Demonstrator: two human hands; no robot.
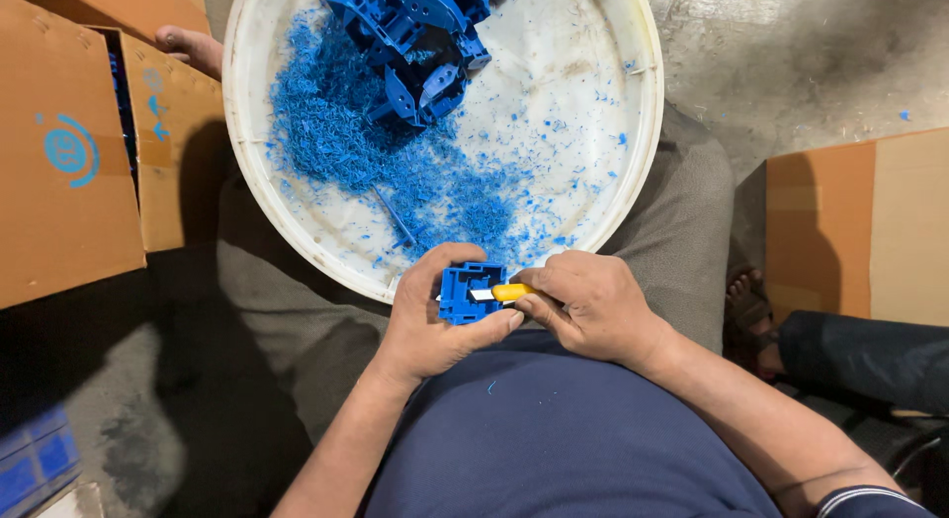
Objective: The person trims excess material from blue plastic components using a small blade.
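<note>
Head camera looks down on a seated person's lap, where a round white plastic basin [633, 132] rests on the knees in the upper middle of the frame. Just below its rim, the left hand [430, 325] has its fingers closed firmly around a small square blue moulded plastic part [465, 293]. The right hand [593, 305] is closed on a yellow-handled utility knife [506, 293], whose short blade touches the part's right edge. Blue plastic shavings [346, 132] are heaped on the basin's left side, with a pile of blue moulded parts [415, 43] at the top. Brown cardboard boxes [69, 162] stand at the left. The blade points toward the left thumb, so a slip off the hard edge could likely cut it; loose shavings may also spill onto the dark blue shirt [554, 439].
</note>
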